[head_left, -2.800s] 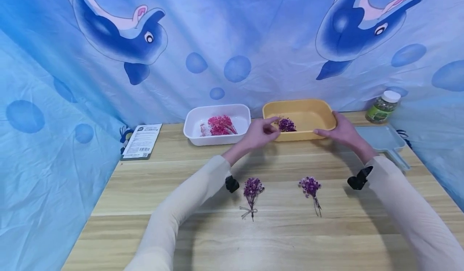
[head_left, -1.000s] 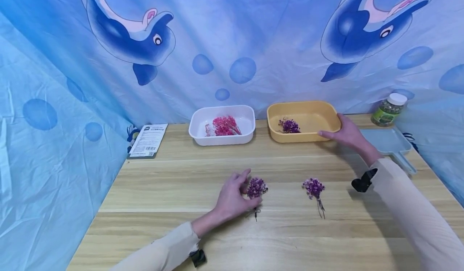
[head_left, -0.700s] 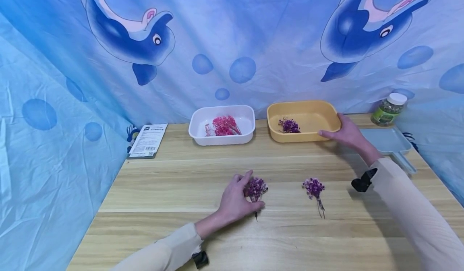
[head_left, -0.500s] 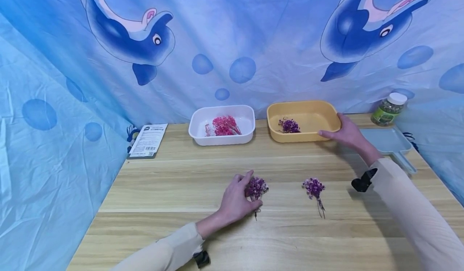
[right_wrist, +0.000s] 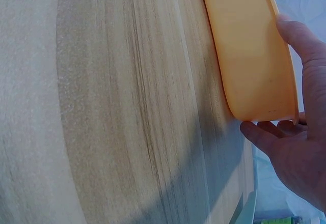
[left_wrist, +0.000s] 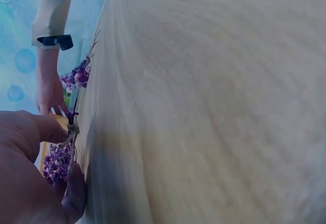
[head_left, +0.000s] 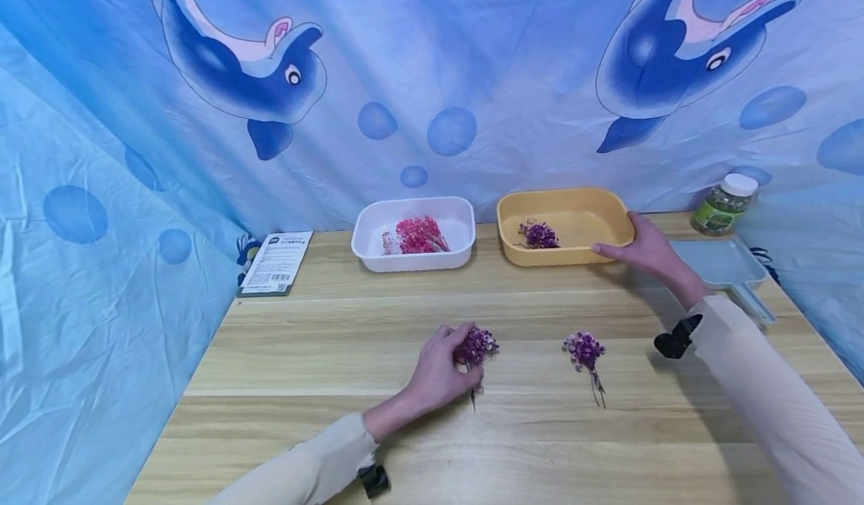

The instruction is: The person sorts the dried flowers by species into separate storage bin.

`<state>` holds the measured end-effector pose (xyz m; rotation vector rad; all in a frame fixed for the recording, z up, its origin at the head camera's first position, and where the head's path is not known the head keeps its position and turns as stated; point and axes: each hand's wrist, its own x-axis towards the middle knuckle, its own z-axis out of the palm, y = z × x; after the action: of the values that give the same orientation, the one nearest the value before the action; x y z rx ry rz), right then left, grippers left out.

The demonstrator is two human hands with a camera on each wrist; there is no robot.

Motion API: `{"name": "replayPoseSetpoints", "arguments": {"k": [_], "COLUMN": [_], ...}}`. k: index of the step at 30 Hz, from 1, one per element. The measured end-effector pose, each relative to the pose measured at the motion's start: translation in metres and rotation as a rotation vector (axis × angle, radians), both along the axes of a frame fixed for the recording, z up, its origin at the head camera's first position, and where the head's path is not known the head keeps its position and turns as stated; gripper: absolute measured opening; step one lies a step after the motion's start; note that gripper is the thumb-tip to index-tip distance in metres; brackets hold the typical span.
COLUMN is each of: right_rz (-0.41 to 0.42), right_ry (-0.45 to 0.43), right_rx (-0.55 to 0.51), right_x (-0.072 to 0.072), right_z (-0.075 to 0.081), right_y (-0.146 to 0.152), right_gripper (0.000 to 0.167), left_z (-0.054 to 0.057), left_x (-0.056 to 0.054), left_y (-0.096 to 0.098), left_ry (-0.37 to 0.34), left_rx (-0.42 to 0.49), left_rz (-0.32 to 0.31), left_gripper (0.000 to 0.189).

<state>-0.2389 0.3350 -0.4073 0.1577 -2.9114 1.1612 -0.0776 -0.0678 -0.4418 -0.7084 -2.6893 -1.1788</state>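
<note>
My left hand has thumb and fingers around a small purple dried-flower bunch low over the table. In the left wrist view, the stems of that bunch show a twine tie between thumb and fingers. A second purple dried-flower bunch lies on the wood to its right. My right hand grips the right end of a yellow basin, thumb at the front rim. Inside the basin's left part lies another purple bunch. In the right wrist view, the yellow basin's side wall sits between thumb and fingers.
A white basin with pink dried flowers stands left of the yellow one. A printed packet lies at the back left. At the back right are a capped jar and a pale blue tray with handle.
My left hand has come from the yellow basin down to the tied bunch, and its fingers have closed in on it. My right hand has kept its hold on the basin.
</note>
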Motion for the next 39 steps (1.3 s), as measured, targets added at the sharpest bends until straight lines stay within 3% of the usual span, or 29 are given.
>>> {"name": "replayPoseSetpoints", "arguments": {"k": [9, 15, 24, 39], "right_rz": [-0.007, -0.005, -0.001, -0.017], "right_ry": [-0.013, -0.025, -0.005, -0.003], "right_rx": [0.007, 0.014, -0.003, 0.001], "right_x": [-0.001, -0.001, 0.000, -0.001], "right_z": [0.000, 0.001, 0.002, -0.001], "right_y": [0.000, 0.000, -0.002, -0.001], "right_gripper": [0.116, 0.117, 0.115, 0.118], "left_z": [0.001, 0.009, 0.026, 0.051], "left_x": [-0.012, -0.021, -0.042, -0.089], "left_y": [-0.002, -0.001, 0.009, 0.041], "left_ry": [0.008, -0.097, -0.159, -0.082], "left_rx": [0.061, 0.125, 0.144, 0.157], "left_rz": [-0.048, -0.084, -0.110, -0.114], "left_gripper": [0.065, 0.069, 0.071, 0.070]}}
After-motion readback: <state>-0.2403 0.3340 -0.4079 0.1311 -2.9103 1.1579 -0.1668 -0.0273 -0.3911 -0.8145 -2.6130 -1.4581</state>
